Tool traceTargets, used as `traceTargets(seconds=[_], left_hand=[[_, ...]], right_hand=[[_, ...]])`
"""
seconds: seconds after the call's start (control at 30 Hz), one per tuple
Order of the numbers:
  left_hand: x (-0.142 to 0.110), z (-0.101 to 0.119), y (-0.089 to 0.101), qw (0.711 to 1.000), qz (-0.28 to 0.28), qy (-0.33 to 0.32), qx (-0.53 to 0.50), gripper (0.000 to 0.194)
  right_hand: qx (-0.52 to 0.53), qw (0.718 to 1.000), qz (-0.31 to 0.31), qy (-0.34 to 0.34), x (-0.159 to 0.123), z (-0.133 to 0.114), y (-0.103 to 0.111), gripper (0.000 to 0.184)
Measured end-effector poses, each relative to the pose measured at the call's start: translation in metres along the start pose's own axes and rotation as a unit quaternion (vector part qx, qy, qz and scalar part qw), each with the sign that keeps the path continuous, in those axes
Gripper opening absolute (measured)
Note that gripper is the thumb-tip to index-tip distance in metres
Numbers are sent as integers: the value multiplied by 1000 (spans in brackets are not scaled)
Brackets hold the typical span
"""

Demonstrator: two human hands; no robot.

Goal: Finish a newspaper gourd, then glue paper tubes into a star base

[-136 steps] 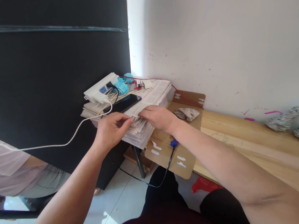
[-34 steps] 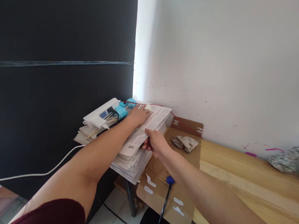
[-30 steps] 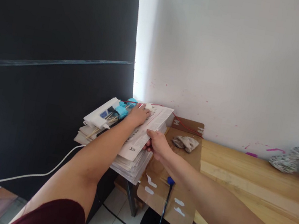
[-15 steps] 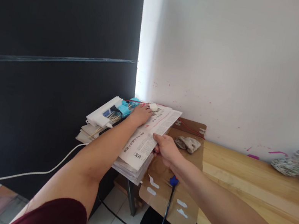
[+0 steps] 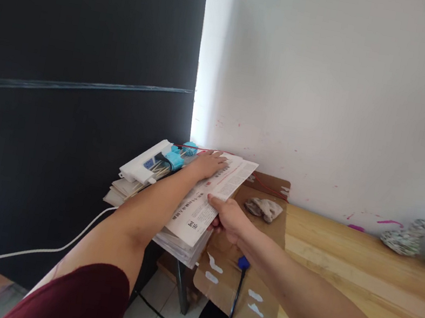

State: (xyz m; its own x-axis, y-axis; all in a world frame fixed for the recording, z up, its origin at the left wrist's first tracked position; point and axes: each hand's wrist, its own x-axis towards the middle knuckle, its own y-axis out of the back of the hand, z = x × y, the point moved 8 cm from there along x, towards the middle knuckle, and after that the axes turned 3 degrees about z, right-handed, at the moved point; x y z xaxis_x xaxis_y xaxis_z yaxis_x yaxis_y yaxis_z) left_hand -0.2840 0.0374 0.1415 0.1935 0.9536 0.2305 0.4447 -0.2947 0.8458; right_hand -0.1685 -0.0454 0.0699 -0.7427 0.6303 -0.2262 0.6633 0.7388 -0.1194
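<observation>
A stack of newspapers (image 5: 211,202) lies near the corner where the black panel meets the wall. My left hand (image 5: 208,165) rests flat on the far part of the top sheet, fingers stretched out. My right hand (image 5: 227,216) grips the right edge of the newspaper, thumb on top and fingers curled underneath. Left of the stack are a white power strip (image 5: 145,161), blue-wrapped bundles (image 5: 174,160) and thin wooden sticks (image 5: 161,172). A crumpled grey-brown cloth (image 5: 264,209) lies right of the stack on a brown board (image 5: 231,288).
The black panel (image 5: 60,181) stands close on the left. A blue plug (image 5: 243,263) with a black cable lies on the board's front part. The wooden tabletop (image 5: 342,264) stretches right, with woven paper pieces (image 5: 408,237) by the wall. A white cable (image 5: 52,250) runs at left.
My left hand has slid slightly right over the newspaper, and the small white piece by its fingertips no longer shows. My right thumb has moved a little further onto the sheet.
</observation>
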Motion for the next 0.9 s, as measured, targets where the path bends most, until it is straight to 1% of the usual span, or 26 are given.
traceTargets(seconds=[0.13, 0.27, 0.4, 0.53, 0.7, 0.8, 0.9], left_hand=[[3, -7, -8, 1000, -22, 8, 4, 51], [2, -7, -8, 1000, -26, 7, 12, 51], [1, -11, -9, 999, -24, 12, 29, 51], [0, -17, -14, 999, -22, 19, 37, 50], [-1, -18, -15, 999, -22, 22, 39, 46], [0, -17, -14, 999, -17, 21, 42, 45], [0, -17, -14, 999, -8, 18, 39, 43]], right_hand=[[5, 1000, 8, -9, 1, 1, 7, 35], [14, 1000, 10, -14, -1, -1, 18, 32], [21, 1000, 8, -17, -8, -3, 26, 30], [4, 999, 19, -26, -18, -3, 35, 29], [11, 1000, 23, -13, -31, -2, 51, 22], [-3, 1000, 30, 6, -41, -1, 66, 25], [-16, 999, 18, 28, -56, -6, 77, 28]])
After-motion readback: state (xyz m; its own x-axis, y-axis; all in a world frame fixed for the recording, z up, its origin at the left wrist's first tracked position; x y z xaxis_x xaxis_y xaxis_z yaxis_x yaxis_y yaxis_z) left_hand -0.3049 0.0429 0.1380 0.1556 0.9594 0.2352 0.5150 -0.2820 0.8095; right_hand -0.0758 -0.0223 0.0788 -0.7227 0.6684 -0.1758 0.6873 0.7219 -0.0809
